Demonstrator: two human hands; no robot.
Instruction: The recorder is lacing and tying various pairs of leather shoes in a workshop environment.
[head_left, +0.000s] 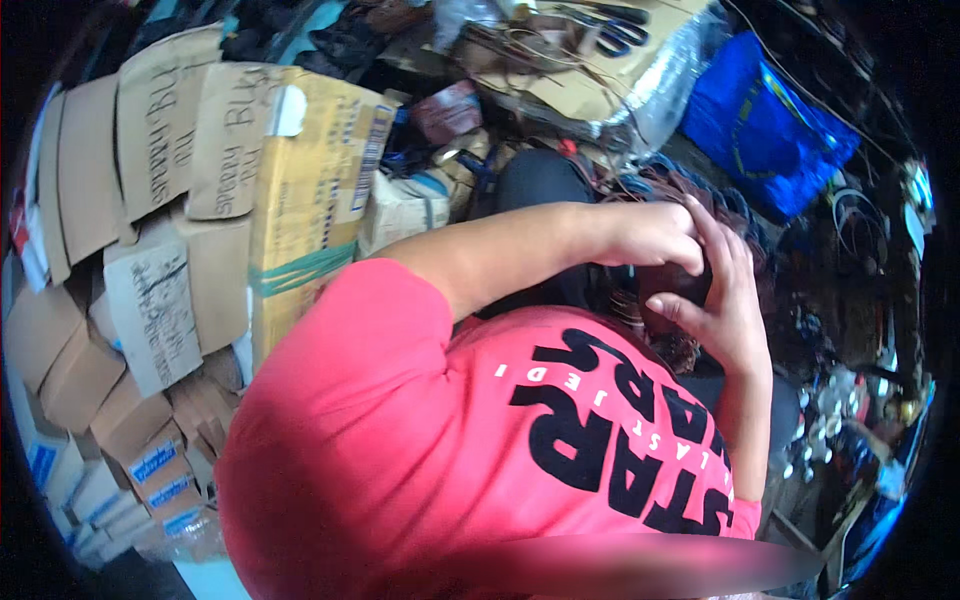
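My left hand (655, 238) is closed in a fist, its knuckles against the fingers of my right hand. What it grips, if anything, is hidden. My right hand (722, 285) curves round a dark brown, smooth piece (672, 290), with the thumb on its near side. The piece lies between both hands, mostly covered by them, so its kind cannot be made out. Just beyond the hands is a heap of brown and dark strap-like pieces (690, 185). My dark-clothed knee (545, 180) shows behind the left forearm.
Stacked cardboard boxes (85, 165) fill the left side, with a yellow box (310, 190) bound by green bands (305, 270). Farther off, scissors (620, 38) rest on a cardboard sheet (665, 50). A blue plastic bag (765, 130) lies at the far right. Small shiny items (825, 430) clutter the near right.
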